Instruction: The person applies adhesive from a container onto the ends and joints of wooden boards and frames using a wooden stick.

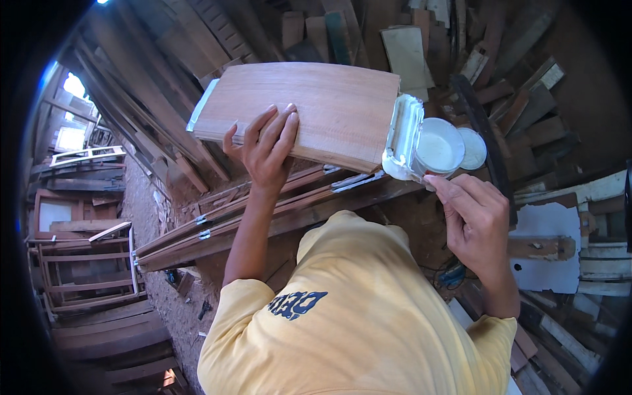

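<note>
My left hand [266,145] lies on a flat reddish-brown wooden board [316,99], its fingers spread over the top face near the front edge. The board's left end [202,105] carries a pale bluish-white coat. Thick, wet white paste [406,125] covers its right end. Between thumb and fingers, my right hand [473,214] pinches a small white-smeared tool [416,176], whose tip meets the paste at the board's near right corner; its exact kind is unclear. Just beyond stands an open round tub [440,145] of white paste, with a round white lid [473,149] beside it.
Long wooden strips [276,209] with whitish marks run below the board. Stacked planks [151,72] lean at the far left. Wooden frames [85,270] stand on the left. Offcuts [526,105] and a white sheet [546,263] lie at the right.
</note>
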Demonstrator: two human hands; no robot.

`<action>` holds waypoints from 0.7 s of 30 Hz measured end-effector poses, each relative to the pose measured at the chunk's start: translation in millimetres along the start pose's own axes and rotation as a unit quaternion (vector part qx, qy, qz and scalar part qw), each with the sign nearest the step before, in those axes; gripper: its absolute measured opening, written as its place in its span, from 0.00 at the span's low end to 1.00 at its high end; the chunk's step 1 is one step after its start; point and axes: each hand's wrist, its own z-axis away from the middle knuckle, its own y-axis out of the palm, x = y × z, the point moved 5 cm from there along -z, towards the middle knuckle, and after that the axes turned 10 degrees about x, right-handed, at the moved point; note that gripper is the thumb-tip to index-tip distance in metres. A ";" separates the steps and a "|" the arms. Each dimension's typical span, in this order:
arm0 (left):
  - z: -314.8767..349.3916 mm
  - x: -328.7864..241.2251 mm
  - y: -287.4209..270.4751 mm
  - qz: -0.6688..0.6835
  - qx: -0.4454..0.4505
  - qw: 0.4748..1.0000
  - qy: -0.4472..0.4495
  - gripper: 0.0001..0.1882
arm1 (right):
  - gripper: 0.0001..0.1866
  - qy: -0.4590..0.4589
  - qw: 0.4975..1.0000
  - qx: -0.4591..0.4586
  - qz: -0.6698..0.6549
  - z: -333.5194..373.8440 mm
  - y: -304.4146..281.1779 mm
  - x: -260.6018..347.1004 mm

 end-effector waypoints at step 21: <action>-8.0 27.3 16.1 0.177 0.057 0.976 -0.114 0.27 | 0.19 0.233 0.758 -0.205 -0.574 57.4 33.1 -93.0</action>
